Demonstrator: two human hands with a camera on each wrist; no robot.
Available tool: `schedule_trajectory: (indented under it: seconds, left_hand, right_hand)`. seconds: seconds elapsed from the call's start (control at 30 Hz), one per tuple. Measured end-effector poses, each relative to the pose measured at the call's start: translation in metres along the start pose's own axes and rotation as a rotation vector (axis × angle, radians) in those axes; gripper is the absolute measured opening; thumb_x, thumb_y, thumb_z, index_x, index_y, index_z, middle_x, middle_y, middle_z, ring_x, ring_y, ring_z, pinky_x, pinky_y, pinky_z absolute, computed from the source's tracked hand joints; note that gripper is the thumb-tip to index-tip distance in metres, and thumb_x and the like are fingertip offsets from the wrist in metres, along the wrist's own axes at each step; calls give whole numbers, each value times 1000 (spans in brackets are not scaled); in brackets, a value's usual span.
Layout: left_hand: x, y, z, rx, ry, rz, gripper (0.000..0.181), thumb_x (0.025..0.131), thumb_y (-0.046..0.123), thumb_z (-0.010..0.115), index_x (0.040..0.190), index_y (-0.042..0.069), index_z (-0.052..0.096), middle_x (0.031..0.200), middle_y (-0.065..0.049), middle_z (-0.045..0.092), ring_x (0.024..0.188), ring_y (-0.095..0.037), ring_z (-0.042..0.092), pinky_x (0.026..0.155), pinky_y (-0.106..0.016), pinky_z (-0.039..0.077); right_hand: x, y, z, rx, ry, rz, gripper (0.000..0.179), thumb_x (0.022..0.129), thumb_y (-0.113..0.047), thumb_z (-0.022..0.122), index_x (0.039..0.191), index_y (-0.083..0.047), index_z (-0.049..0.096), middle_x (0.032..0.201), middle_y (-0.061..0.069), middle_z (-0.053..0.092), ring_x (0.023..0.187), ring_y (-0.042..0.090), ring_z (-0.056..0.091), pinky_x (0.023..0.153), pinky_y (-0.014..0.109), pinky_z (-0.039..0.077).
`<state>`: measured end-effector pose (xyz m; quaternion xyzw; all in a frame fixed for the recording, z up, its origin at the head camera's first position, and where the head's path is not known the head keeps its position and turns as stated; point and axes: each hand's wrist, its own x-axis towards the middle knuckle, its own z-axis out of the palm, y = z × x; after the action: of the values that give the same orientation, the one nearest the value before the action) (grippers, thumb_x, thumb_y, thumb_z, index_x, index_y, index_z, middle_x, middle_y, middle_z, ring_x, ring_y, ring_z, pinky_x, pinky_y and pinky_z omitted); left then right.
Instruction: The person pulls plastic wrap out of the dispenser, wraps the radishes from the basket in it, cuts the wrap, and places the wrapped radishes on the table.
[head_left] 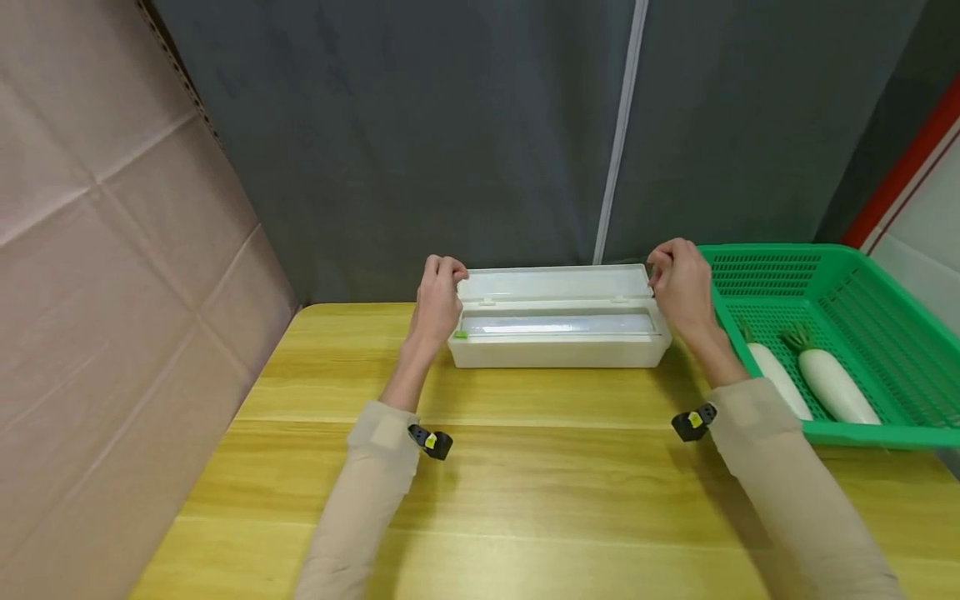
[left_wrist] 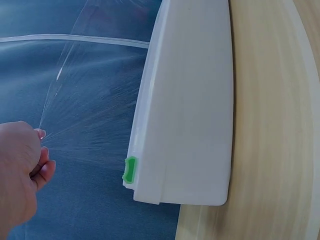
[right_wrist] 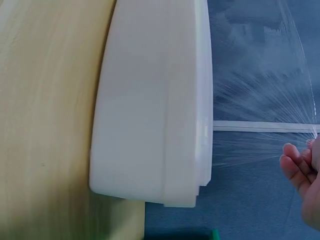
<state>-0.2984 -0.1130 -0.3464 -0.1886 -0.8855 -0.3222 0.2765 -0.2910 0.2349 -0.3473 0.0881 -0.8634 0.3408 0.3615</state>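
A white cling film dispenser (head_left: 558, 352) lies lengthwise at the back of the table, its lid (head_left: 555, 282) raised behind. A roll (head_left: 558, 323) shows inside it, and a small green slider (left_wrist: 130, 170) sits at its left end. Clear cling film (left_wrist: 92, 117) stretches up from the box, creased towards both hands. My left hand (head_left: 435, 304) pinches one corner of the film above the box's left end. At the right end, my right hand (head_left: 684, 287) pinches the other corner; its fingertips are partly cut off in the right wrist view.
To the right stands a green plastic basket (head_left: 847, 433) with white radishes (head_left: 838, 386) in it. A dark curtain (head_left: 420, 150) hangs directly behind the dispenser. The wooden table (head_left: 525, 492) extends towards me, beside a pale quilted wall covering (head_left: 112, 333) at left.
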Motion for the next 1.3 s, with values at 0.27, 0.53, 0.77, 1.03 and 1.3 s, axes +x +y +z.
schedule_trajectory:
  seconds: [0.27, 0.53, 0.77, 1.03, 1.3]
  left_hand:
    - [5, 6, -7, 13, 42, 35, 11, 104, 1, 51, 101, -5, 60, 102, -18, 50, 90, -33, 59, 80, -39, 53]
    - [10, 14, -15, 20, 75, 34, 11, 103, 3, 53, 102, -5, 61, 102, -18, 50, 88, -32, 60, 76, -39, 53]
    - [14, 20, -21, 67, 99, 0, 13, 103, 8, 54, 102, -2, 62, 104, -17, 53, 80, -31, 61, 65, -40, 51]
    - [19, 26, -30, 116, 136, 10, 14, 104, 11, 54, 101, 1, 63, 104, -14, 55, 75, -32, 61, 60, -42, 50]
    - [22, 32, -38, 90, 144, 34, 17, 105, 11, 52, 102, -1, 62, 104, -16, 54, 68, -31, 56, 58, -38, 46]
  right_hand:
    - [6, -7, -7, 25, 55, -78, 18, 104, 4, 45, 95, 13, 58, 75, 27, 56, 78, 43, 55, 75, 51, 42]
    - [14, -16, -16, 30, 81, -85, 19, 105, 1, 47, 95, 12, 60, 72, 26, 58, 76, 40, 57, 76, 50, 43]
    - [17, -20, -23, 32, 94, -107, 22, 106, -3, 49, 95, 12, 61, 74, 26, 58, 69, 37, 56, 74, 46, 44]
    - [23, -24, -28, 15, 111, -130, 23, 106, -4, 49, 95, 13, 61, 88, 29, 60, 80, 43, 56, 77, 53, 46]
    - [28, -28, -32, 20, 132, -154, 24, 105, -4, 50, 95, 14, 61, 87, 30, 60, 78, 43, 56, 75, 52, 45]
